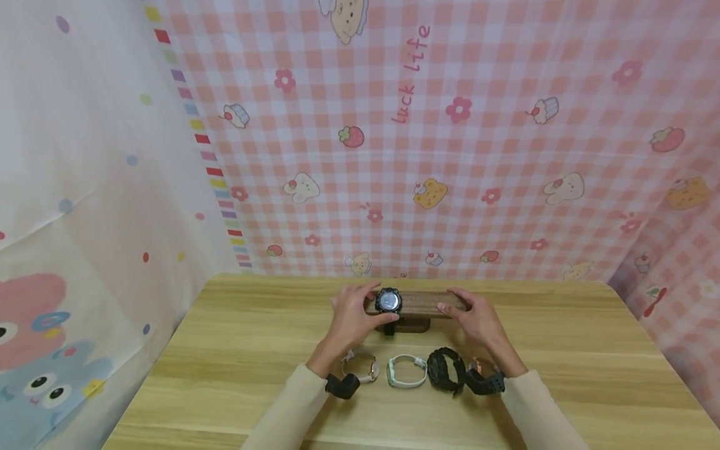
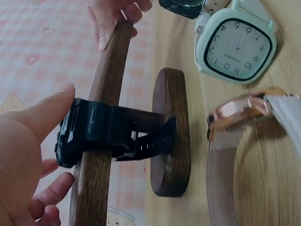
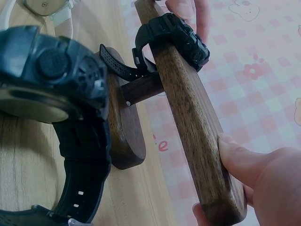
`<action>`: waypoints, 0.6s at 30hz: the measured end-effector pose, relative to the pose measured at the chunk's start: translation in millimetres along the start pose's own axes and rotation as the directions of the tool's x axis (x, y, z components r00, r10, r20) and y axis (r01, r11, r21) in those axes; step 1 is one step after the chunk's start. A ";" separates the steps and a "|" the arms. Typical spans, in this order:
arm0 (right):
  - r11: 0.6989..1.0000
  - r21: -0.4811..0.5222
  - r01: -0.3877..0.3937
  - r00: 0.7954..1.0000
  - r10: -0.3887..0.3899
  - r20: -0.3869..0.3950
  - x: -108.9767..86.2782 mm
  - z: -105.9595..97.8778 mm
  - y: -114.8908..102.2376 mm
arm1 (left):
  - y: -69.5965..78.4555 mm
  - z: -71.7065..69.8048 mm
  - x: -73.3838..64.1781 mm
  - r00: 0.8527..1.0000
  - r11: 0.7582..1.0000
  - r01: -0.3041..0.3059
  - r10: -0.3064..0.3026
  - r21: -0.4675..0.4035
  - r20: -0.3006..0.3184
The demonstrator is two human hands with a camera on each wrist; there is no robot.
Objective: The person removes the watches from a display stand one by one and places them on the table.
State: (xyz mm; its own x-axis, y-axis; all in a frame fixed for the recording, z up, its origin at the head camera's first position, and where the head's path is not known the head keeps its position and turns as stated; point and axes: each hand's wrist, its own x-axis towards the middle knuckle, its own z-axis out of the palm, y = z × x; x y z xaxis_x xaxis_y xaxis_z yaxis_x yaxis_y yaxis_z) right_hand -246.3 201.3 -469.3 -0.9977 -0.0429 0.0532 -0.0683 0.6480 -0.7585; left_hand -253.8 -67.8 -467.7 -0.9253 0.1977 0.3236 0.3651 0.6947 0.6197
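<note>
A wooden watch stand (image 1: 419, 304) with a crossbar and a rounded base (image 2: 171, 136) stands toward the back of the table. A black digital wristwatch (image 1: 389, 300) sits around the left part of the crossbar, its face turned up and its strap tail (image 3: 115, 63) sticking out toward the base. My left hand (image 1: 355, 315) holds the watch at the bar, thumb on the near side and fingers on the far side. My right hand (image 1: 478, 317) grips the right end of the crossbar, its thumb (image 3: 240, 157) lying along the wood.
Nearer me lie a white-strapped watch (image 1: 368, 374), a mint-green square watch (image 2: 237, 47) and a chunky black watch (image 3: 51, 80). Another watch (image 1: 480, 365) is partly hidden by my right wrist. Patterned cloth (image 1: 394, 187) hangs behind the wooden table (image 1: 225, 350).
</note>
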 end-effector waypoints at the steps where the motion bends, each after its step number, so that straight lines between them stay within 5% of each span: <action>1: 1.000 0.000 0.001 1.000 -0.001 -0.001 0.0 0.0 0.1 | 0.5 1.2 0.7 1.000 1.000 -0.005 0.005 0.013 0.001; 8: 1.000 0.003 0.008 1.000 -0.008 -0.009 0.5 0.5 0.2 | 0.6 8.6 2.9 1.000 0.992 -0.022 0.021 0.121 0.005; 18: 1.000 0.016 -0.010 1.000 0.011 -0.010 -0.2 0.7 1.1 | -1.4 12.8 0.7 0.997 0.992 -0.052 0.059 0.116 -0.054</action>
State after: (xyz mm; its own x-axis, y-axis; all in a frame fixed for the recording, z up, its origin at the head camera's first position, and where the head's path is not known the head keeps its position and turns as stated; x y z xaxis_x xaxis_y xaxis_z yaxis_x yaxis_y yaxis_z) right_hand -246.3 201.4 -470.6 -0.9983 -0.0285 0.0514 -0.0578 0.6360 -0.7695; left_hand -256.3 -59.8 -477.5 -0.8953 0.2007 0.3976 0.3987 0.7592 0.5145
